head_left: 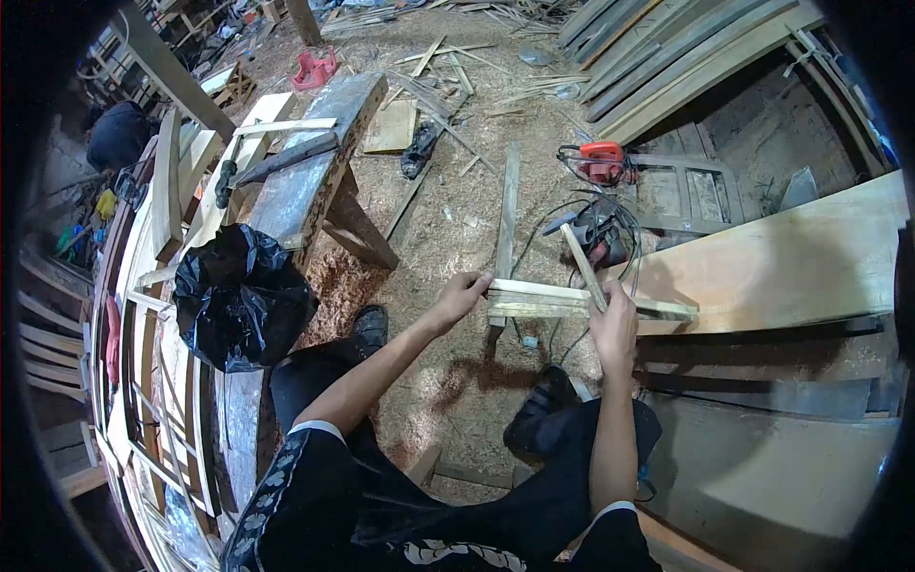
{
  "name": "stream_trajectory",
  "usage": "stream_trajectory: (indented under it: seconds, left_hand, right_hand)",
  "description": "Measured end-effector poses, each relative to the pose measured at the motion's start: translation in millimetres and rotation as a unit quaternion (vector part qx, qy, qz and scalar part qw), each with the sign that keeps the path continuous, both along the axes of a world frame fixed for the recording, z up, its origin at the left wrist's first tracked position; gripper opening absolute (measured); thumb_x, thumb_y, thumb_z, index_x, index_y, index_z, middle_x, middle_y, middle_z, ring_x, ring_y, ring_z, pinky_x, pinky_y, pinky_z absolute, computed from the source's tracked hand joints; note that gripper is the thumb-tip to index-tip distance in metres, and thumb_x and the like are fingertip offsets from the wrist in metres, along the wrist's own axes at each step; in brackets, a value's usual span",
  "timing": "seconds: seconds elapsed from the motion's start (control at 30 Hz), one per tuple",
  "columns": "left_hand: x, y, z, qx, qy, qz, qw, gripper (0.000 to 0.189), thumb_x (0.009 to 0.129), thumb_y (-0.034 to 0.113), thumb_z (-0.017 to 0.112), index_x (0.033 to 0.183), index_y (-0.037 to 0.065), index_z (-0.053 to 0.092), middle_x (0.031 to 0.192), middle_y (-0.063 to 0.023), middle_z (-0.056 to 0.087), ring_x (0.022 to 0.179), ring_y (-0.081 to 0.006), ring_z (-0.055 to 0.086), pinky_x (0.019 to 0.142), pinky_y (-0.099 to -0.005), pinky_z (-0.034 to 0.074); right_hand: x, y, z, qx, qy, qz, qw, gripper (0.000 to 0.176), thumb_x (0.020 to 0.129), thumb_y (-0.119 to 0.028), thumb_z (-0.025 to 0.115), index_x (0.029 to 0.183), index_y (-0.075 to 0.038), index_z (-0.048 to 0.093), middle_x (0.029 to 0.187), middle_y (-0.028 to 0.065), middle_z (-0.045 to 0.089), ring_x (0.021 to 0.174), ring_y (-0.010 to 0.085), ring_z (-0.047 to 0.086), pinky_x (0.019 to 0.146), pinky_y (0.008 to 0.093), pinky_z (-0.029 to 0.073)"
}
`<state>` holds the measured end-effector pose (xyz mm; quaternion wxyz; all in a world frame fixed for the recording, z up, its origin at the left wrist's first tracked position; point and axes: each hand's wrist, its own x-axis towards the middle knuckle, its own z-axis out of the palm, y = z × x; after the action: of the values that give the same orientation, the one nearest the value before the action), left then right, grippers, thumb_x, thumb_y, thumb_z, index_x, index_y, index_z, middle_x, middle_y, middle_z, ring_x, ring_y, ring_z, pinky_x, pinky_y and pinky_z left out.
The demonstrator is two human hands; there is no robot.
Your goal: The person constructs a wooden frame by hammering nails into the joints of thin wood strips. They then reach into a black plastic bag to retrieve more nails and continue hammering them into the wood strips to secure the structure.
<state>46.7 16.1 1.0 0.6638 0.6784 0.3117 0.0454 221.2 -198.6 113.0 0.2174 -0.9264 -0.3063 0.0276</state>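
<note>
My left hand (462, 297) is closed on the left end of a thin pale wood strip (538, 290), which runs right toward the other hand. My right hand (613, 324) is wrapped round a short wooden stick (582, 262) that tilts up and to the left. Beneath the strip lie further pale wooden pieces (534, 310), reaching right to a wide light board (762, 272). Whether my right fingers also touch the strip is hidden.
A black plastic bag (243, 305) sits at the left by a worn bench (315, 181). A red power tool (602, 162) and a corded tool (605, 234) lie beyond my right hand. Planks (705, 57) are stacked at the upper right. Shavings and scraps cover the floor.
</note>
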Motion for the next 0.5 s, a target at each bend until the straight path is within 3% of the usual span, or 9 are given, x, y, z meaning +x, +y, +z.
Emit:
stream_trajectory:
  seconds: [0.13,0.5]
  left_hand:
    - [2,1,-5,0.017,-0.064,0.010,0.998,0.045,0.102,0.039,0.057,0.109,-0.004,0.066,0.090,-0.0051,0.063,0.079,-0.0134,0.055,0.073,-0.0312,0.047]
    - [5,13,-9,0.142,-0.022,-0.028,0.989,0.044,0.102,0.040,0.058,0.113,-0.002,0.064,0.093,-0.0124,0.069,0.085,-0.0184,0.064,0.078,-0.0364,0.051]
  right_hand:
    - [-1,1,1,0.001,0.007,0.007,1.000,0.027,0.085,-0.016,0.074,0.103,-0.002,0.059,0.095,0.0245,0.069,0.090,0.0459,0.065,0.077,0.0518,0.050]
    - [-14,14,2,0.024,0.012,0.030,0.999,0.029,0.085,-0.018,0.075,0.102,-0.001,0.058,0.096,0.0234,0.068,0.091,0.0450,0.065,0.078,0.0506,0.049]
